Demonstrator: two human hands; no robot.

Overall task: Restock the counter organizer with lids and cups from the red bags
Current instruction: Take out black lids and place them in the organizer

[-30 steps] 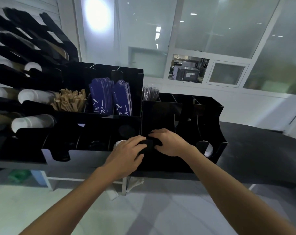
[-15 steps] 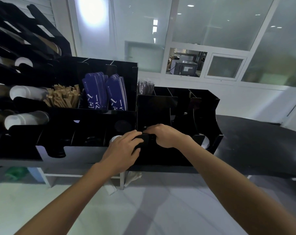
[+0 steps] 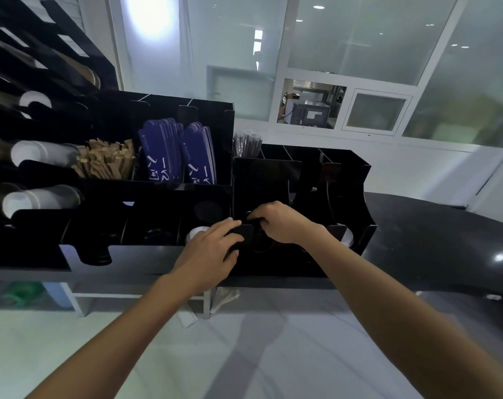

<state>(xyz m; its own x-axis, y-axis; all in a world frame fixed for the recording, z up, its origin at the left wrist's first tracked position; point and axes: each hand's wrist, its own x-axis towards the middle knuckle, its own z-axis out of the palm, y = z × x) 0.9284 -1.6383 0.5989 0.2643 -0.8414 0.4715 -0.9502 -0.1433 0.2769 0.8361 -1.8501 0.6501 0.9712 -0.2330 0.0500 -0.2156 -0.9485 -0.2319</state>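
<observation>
Frosted glass partitions behind, pale floor below, dark glossy counter [image 3: 434, 226] curving off toward 3 o'clock; on it, at centre, sits the black organizer [image 3: 342, 180], matte panels slotted into bins.

Both hands at the front slot near centre; left hand [image 3: 212, 251] with fingers laid forward against a black lip, apparently steadying; right hand [image 3: 279, 223] curled down over something dark in the slot, probably a stack of black lids [image 3: 258, 243], though black on black makes it hard to tell what exactly is pinched; red bags nowhere in view.

To do it well, judged from here: keep the stack square to the slot, press evenly with the fingertips so no lid tips or jams on the divider, brace the front edge with the other hand so the light plastic unit does not slide.

At 9 o'clock, white paper cups [image 3: 40, 198] lying on their sides in tubes, smooth and round-rimmed; at 10 o'clock brown wooden stirrers [image 3: 106, 162], thin and rough; at 11 o'clock blue printed sleeves [image 3: 175, 152], flat and glossy; at 12 o'clock wrapped straws [image 3: 246, 145], crinkly.
</observation>
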